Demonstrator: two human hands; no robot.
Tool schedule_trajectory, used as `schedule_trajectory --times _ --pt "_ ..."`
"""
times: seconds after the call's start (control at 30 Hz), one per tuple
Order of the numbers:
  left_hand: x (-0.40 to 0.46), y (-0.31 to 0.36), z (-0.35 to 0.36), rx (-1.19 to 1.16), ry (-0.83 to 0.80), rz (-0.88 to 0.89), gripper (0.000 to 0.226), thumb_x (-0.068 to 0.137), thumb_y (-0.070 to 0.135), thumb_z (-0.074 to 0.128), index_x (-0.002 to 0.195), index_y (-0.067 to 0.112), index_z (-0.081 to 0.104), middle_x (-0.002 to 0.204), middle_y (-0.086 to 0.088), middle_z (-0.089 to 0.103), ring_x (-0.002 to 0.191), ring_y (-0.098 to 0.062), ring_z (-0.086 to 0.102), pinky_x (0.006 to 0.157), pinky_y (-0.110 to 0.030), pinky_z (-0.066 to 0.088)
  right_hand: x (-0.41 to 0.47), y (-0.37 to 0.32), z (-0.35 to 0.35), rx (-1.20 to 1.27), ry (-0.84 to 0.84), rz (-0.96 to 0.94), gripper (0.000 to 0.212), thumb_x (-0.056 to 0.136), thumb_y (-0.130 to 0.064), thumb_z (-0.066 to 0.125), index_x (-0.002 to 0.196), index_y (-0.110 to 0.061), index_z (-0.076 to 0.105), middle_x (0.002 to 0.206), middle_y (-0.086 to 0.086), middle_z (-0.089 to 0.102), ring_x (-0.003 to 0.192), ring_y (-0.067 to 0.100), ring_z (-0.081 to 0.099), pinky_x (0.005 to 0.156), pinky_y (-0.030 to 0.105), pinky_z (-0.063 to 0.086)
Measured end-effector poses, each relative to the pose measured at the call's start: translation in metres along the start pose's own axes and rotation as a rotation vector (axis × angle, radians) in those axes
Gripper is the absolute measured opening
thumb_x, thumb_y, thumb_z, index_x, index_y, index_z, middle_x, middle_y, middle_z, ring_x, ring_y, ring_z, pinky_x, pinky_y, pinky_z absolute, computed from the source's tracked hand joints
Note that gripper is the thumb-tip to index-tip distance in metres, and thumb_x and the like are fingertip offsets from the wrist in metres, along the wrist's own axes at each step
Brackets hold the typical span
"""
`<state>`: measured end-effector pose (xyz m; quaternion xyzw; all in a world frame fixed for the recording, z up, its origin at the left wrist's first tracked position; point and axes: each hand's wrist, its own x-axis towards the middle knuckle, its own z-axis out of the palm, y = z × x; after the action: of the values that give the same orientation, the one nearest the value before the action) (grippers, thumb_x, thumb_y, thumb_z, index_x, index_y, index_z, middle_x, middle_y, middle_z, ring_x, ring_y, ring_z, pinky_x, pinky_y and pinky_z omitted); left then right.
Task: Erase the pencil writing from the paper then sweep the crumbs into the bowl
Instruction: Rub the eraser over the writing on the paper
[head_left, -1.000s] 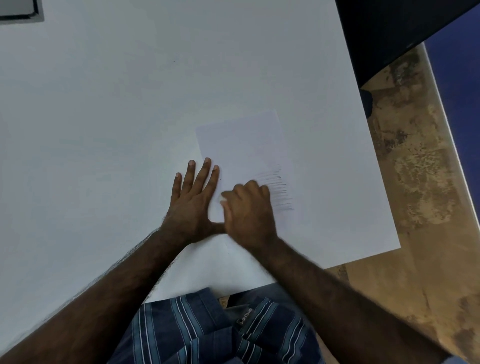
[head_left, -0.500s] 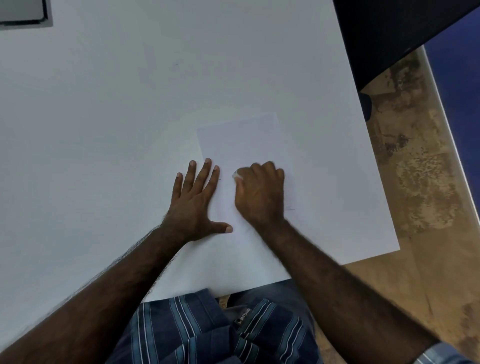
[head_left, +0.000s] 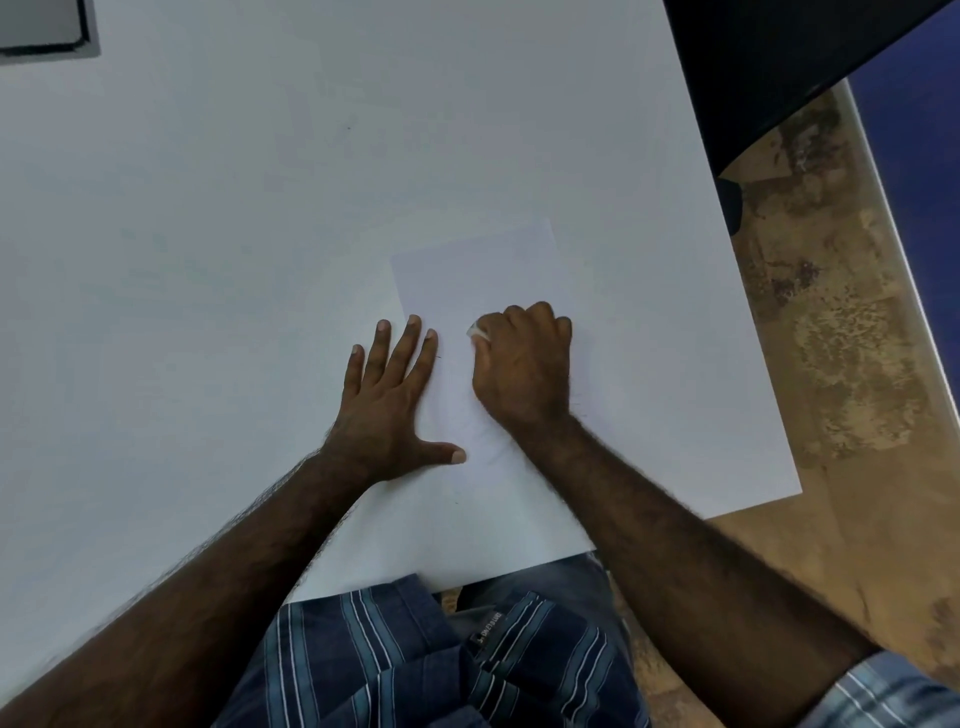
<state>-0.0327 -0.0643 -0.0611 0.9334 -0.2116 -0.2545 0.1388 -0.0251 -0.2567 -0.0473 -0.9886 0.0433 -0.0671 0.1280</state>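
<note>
A white sheet of paper (head_left: 483, 275) lies on the white table (head_left: 260, 208), near its front right part. My left hand (head_left: 389, 400) lies flat with spread fingers on the paper's left edge, pressing it down. My right hand (head_left: 524, 364) is curled into a fist on the paper and grips a small white eraser (head_left: 477, 332), whose tip shows at the thumb side. The pencil strokes are hidden under my right hand; only faint marks show near the wrist. No bowl is in view.
A grey framed object (head_left: 41, 26) sits at the table's far left corner. A black chair or panel (head_left: 779, 67) stands beyond the right edge, over a mottled brown floor (head_left: 831, 338). The table's right edge runs close to the paper.
My right hand with the eraser slid up and to the right over the pencil strokes, which are now covered. My left hand stayed flat on the paper's left edge.
</note>
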Motion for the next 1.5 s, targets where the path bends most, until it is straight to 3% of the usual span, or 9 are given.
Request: schedule_trajectory --times 0.07,0.2,0.43,0.67,0.9,1.07,1.13,1.27,1.5 --pt "0.0 0.0 0.001 0.0 -0.001 -0.003 0.141 0.06 0.1 0.05 0.161 0.027 -0.016 0.166 0.006 -0.03 0.151 -0.023 -0.034 0.124 -0.054 -0.011 -0.018 -0.013 -0.001 0.033 -0.032 -0.029 0.013 0.096 -0.023 0.064 0.094 -0.018 0.075 0.085 0.001 0.069 0.087 0.028 0.057 0.078 0.042 0.033" --pt "0.0 0.001 0.002 0.007 0.014 -0.011 0.132 0.062 0.096 0.037 0.162 0.026 -0.014 0.167 0.005 -0.028 0.152 -0.023 -0.032 0.125 -0.056 -0.005 -0.071 -0.03 -0.006 0.045 -0.177 -0.285 0.014 0.093 -0.025 0.069 0.102 -0.018 0.077 0.09 0.001 0.07 0.09 0.026 0.058 0.08 0.041 0.036" --pt "-0.001 0.001 -0.001 0.007 -0.008 -0.011 0.142 0.06 0.099 0.052 0.161 0.027 -0.017 0.166 0.007 -0.031 0.15 -0.024 -0.035 0.124 -0.054 -0.012 -0.016 0.014 -0.001 -0.022 -0.034 -0.033 0.014 0.099 -0.025 0.061 0.095 -0.018 0.073 0.087 0.001 0.066 0.087 0.028 0.055 0.076 0.043 0.037" --pt "0.0 0.004 -0.002 0.015 -0.025 -0.027 0.139 0.064 0.096 0.052 0.16 0.027 -0.021 0.164 0.007 -0.035 0.149 -0.022 -0.036 0.125 -0.055 -0.008 -0.082 -0.009 -0.011 0.132 -0.196 -0.326 0.018 0.098 -0.025 0.061 0.103 -0.019 0.077 0.092 0.001 0.069 0.089 0.025 0.058 0.078 0.041 0.042" --pt "-0.001 0.003 -0.004 0.008 -0.037 -0.027 0.143 0.06 0.097 0.056 0.16 0.027 -0.02 0.165 0.006 -0.033 0.149 -0.024 -0.037 0.124 -0.055 -0.011 -0.033 0.018 -0.004 0.056 -0.034 -0.029 0.013 0.098 -0.024 0.061 0.094 -0.021 0.073 0.086 -0.002 0.064 0.087 0.028 0.053 0.075 0.042 0.036" --pt "-0.001 0.004 -0.004 0.023 -0.026 -0.025 0.14 0.063 0.096 0.054 0.16 0.027 -0.021 0.165 0.006 -0.034 0.15 -0.023 -0.036 0.125 -0.055 -0.009 -0.08 -0.009 -0.009 0.129 -0.176 -0.226 0.022 0.1 -0.028 0.058 0.104 -0.019 0.077 0.093 0.001 0.071 0.09 0.024 0.058 0.079 0.041 0.043" --pt "-0.001 0.004 -0.004 0.022 -0.025 -0.026 0.141 0.062 0.096 0.055 0.16 0.027 -0.021 0.164 0.006 -0.034 0.149 -0.023 -0.037 0.125 -0.054 -0.01 -0.07 0.0 -0.008 0.087 -0.142 -0.237 0.024 0.099 -0.03 0.055 0.102 -0.02 0.076 0.092 0.001 0.069 0.089 0.026 0.057 0.079 0.042 0.041" --pt "-0.001 0.004 -0.005 0.004 -0.025 -0.023 0.143 0.061 0.096 0.057 0.16 0.028 -0.019 0.165 0.007 -0.033 0.149 -0.023 -0.037 0.124 -0.054 -0.012 -0.027 0.028 -0.004 0.026 -0.011 -0.032 0.008 0.094 -0.023 0.064 0.093 -0.021 0.072 0.085 -0.001 0.063 0.086 0.029 0.054 0.075 0.043 0.038" --pt "-0.007 0.005 -0.009 0.039 0.011 -0.01 0.142 0.062 0.097 0.054 0.161 0.025 -0.017 0.167 0.004 -0.029 0.152 -0.022 -0.032 0.126 -0.053 -0.007 -0.031 0.027 -0.009 0.185 -0.035 0.17 0.003 0.095 -0.024 0.07 0.094 -0.023 0.073 0.09 -0.007 0.07 0.089 0.024 0.057 0.076 0.04 0.042"
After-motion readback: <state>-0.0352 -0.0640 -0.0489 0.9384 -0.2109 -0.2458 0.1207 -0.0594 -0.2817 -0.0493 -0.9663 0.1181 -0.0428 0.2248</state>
